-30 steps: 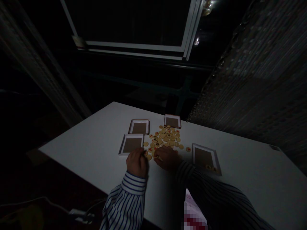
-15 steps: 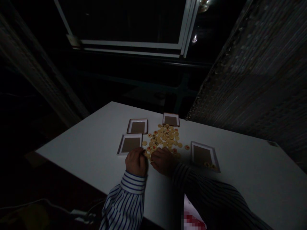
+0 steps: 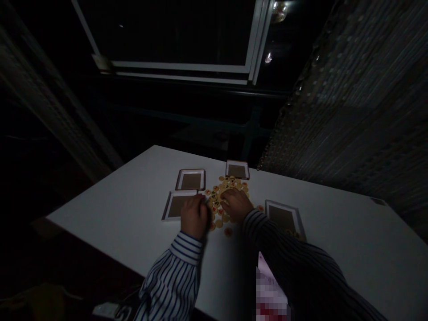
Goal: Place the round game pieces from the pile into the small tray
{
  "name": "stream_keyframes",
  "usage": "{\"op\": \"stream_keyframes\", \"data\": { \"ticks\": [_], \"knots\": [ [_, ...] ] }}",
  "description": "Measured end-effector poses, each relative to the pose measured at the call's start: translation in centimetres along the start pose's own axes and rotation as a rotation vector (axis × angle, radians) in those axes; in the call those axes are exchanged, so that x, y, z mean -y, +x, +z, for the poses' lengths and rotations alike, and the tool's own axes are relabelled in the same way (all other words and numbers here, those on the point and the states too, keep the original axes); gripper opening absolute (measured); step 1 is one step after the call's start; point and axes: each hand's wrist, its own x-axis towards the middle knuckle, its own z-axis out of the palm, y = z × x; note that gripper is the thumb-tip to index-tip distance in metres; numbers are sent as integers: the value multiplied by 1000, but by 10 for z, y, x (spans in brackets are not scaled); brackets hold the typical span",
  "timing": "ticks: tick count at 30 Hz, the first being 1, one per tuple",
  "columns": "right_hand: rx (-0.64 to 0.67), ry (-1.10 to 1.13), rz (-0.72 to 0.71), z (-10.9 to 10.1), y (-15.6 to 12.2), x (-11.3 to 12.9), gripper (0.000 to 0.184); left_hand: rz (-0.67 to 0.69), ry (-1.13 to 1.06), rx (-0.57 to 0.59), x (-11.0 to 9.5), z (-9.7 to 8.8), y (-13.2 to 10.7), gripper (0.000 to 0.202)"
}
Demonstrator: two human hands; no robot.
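Around the half-curled right hand (image 3: 236, 204), discs (image 3: 214, 209) seem light, hard; pinch edges. Left hand (image 3: 194, 216) curls too; I cannot tell either's hold.

My right hand (image 3: 236, 206) bends over the heap of round pieces (image 3: 216, 204) on the white table (image 3: 120, 209). My left hand (image 3: 194, 217) is at the heap's left edge, partly hiding the near left tray (image 3: 175, 207). The right tray (image 3: 281, 217) has more pieces (image 3: 290, 232) at its near end.
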Motion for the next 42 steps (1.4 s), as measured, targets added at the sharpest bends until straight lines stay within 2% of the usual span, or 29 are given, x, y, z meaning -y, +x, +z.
{"op": "stream_keyframes", "data": {
  "ticks": [3,7,12,17,22,27,31,36,42],
  "knots": [
    [17,-9,-14,1,12,4,22,-12,-28,-12,4,8,6,30],
    [23,-43,-40,5,25,14,23,-38,-55,-37,14,15,2,30],
    [58,-76,-39,7,33,20,20,-95,-57,-90,24,10,-3,31],
    [38,-46,-75,10,45,24,19,-152,-70,-118,25,6,-3,32],
    [42,-34,-139,14,59,37,19,-162,-57,-119,25,7,-3,32],
    [60,-57,-183,16,60,43,20,-145,-45,-93,25,7,-3,31],
    [65,-58,-191,10,55,38,25,-142,-43,-82,24,7,-4,31],
    [75,-58,-122,-5,45,14,28,-142,-55,-66,21,8,-4,30],
    [156,-92,-78,-10,30,-4,26,-128,-97,-35,0,6,11,33]
  ]
}}
